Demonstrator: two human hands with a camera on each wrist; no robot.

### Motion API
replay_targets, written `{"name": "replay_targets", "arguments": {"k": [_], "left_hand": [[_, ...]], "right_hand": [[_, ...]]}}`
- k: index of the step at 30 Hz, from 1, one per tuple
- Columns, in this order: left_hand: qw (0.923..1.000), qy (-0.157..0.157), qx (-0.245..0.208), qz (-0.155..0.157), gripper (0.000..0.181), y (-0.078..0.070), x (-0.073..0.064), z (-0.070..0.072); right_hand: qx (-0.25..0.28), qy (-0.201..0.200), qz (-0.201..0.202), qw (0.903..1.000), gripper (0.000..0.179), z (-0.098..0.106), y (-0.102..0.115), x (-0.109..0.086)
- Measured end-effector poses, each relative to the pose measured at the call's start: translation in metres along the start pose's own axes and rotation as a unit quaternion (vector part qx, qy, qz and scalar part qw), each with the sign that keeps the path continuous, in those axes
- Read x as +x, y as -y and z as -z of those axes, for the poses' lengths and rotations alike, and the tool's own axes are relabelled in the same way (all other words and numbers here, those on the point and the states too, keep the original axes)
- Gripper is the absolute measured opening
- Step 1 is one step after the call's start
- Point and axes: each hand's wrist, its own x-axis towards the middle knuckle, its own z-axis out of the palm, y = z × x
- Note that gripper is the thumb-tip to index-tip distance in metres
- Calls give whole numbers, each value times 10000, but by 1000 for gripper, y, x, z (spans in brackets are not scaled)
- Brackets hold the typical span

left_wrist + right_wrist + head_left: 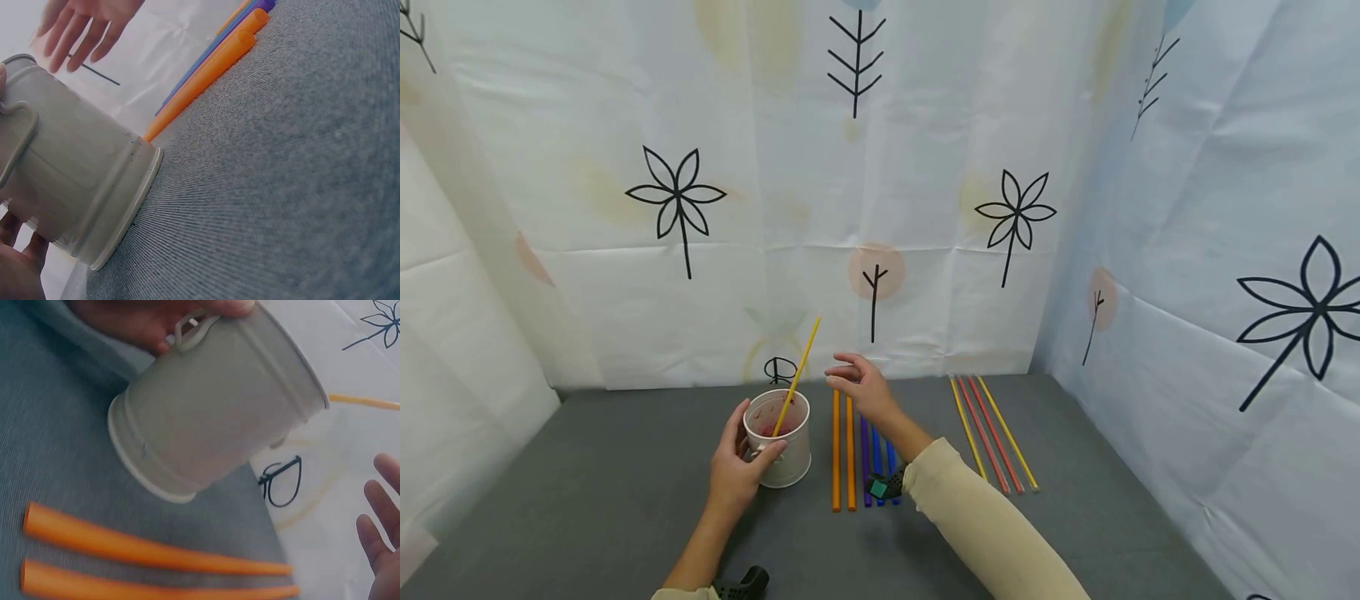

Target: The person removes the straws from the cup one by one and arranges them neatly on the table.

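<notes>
A white metal pot (792, 460) with a small side handle (22, 140) stands on the grey table, its inside stained reddish. My left hand (735, 477) grips it from the left, thumb near the rim and fingers round the side. One yellow straw (806, 354) leans in the pot and sticks out above the rim. To the right of the pot, my right hand (867, 390) is raised with fingers apart, touching nothing. Beneath that arm lie orange straws (836, 454), a purple straw (866, 458) and blue straws (877, 454), partly hidden by hand and wrist.
Farther right on the grey table (587, 483), yellow straws (1011, 437) and red straws (988, 433) lie side by side, pointing away. A white patterned cloth (760, 208) hangs behind the table and along both sides.
</notes>
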Motion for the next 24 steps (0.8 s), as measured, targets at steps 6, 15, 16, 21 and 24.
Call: {"name": "replay_targets", "arguments": {"k": [6, 15, 16, 21, 24], "left_hand": [[10000, 1, -58, -67, 78, -2, 0, 0], [9998, 17, -174, -41, 78, -2, -1, -1], [9998, 20, -180, -51, 78, -2, -1, -2], [9998, 17, -167, -79, 77, -1, 0, -1], [9998, -4, -165, -78, 77, 0, -1, -1]], "right_hand": [[449, -112, -590, 9972, 43, -18, 6, 12], [468, -141, -884, 9949, 39, -37, 6, 20], [443, -173, -929, 9945, 38, -39, 7, 20], [225, -360, -1180, 9921, 35, -49, 7, 23], [78, -466, -1297, 9904, 32, -54, 6, 24]]}}
